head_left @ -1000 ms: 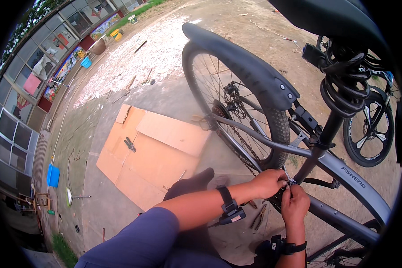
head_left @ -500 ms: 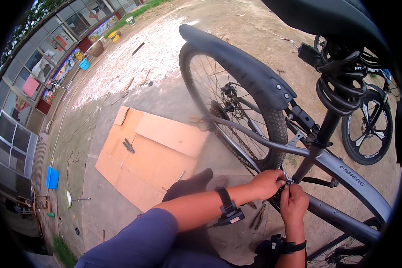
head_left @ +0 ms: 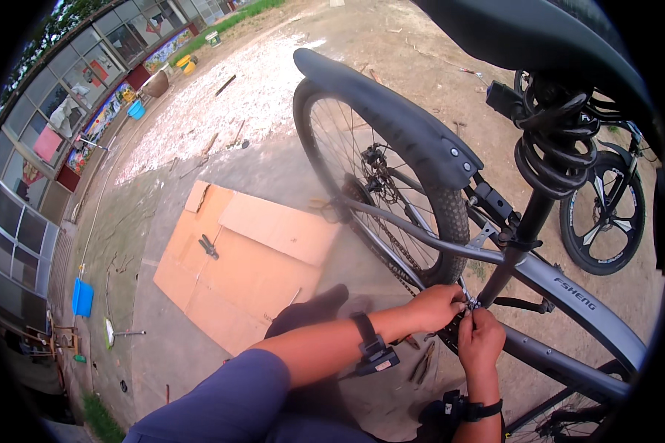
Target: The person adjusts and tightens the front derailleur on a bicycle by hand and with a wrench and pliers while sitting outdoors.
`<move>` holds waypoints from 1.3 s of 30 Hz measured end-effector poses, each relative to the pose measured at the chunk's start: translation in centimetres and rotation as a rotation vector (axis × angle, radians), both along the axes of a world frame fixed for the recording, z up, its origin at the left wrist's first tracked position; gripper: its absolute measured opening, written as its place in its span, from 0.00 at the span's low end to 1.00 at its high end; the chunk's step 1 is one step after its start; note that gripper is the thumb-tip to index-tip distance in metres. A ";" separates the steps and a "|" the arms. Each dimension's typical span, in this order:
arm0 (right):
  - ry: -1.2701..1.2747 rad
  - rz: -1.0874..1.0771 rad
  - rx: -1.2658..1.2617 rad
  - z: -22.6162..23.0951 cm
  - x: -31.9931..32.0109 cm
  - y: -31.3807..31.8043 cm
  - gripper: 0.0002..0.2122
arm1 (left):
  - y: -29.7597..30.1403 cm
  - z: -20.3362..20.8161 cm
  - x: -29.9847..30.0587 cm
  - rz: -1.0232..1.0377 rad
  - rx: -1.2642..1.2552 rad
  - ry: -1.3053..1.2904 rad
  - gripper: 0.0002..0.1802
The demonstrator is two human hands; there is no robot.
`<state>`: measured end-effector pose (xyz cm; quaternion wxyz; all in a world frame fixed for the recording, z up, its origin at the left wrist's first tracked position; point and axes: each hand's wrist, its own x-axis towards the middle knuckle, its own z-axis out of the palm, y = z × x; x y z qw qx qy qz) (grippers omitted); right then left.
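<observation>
A grey bicycle frame [head_left: 576,295] stands before me, its rear wheel [head_left: 451,221] turned up toward the left under a black mudguard [head_left: 391,111]. Low on the frame, at the foot of the seat tube [head_left: 504,277], both hands meet. My left hand [head_left: 436,306] is closed, its thumb and fingers pinched at a small silvery part [head_left: 473,303]. My right hand [head_left: 482,336] comes from below, its fingertips pinched at that same spot. What exactly lies between the fingers is too small and covered to name. Below the hands, pliers [head_left: 422,363] lie on the ground.
Flattened cardboard [head_left: 236,280] lies to the left with a dark-handled tool [head_left: 208,247] on it. A black saddle [head_left: 524,37] and coiled cable lock [head_left: 554,159] overhang at upper right. Another bicycle's wheel [head_left: 604,214] stands behind. A blue bin [head_left: 83,297] is far left.
The view has shifted slightly, so the bicycle and ground sit a little further left. Both hands stay pinched at the same spot on the frame.
</observation>
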<state>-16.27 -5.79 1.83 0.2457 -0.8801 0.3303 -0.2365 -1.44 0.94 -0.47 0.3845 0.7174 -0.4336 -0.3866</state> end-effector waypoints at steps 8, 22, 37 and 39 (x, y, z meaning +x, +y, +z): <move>-0.003 0.010 -0.030 -0.4 -0.1 -0.1 0.09 | -0.1 0.0 0.2 0.007 0.014 -0.014 0.14; 0.001 0.008 -0.021 -0.3 0.0 0.1 0.09 | 0.1 -0.2 0.4 0.064 0.009 -0.006 0.14; -0.014 0.005 0.024 0.0 0.3 0.2 0.09 | 0.2 -0.2 0.9 0.152 0.062 0.532 0.18; 0.007 -0.006 0.025 -0.2 0.2 0.2 0.09 | 0.3 0.1 1.1 0.153 0.073 0.590 0.19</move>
